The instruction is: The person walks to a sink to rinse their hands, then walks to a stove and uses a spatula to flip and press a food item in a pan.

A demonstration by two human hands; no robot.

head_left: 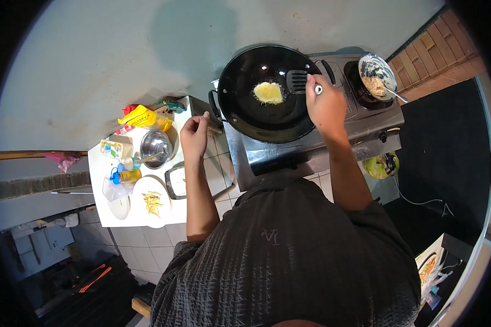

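Observation:
A black wok [245, 117] stands on the steel gas stove [278, 152], with a pale yellow piece of frying food [268, 93] in its middle, bubbles around its edge. My right hand [327, 106] is closed on the handle of a black slotted spatula [297, 82]. The spatula's blade is over the wok, just right of the food and apart from it. My left hand [194, 136] hovers by the wok's left handle [214, 103], fingers curled and thumb up, with nothing visible in it.
On the right burner sits a bowl [377, 68] of pale batter with a spoon. The white table [106, 210] at left carries a metal bowl [156, 148], a yellow packet [138, 116], bottles, a black-rimmed tray [176, 182] and a white plate [157, 218] with thin yellowish strips.

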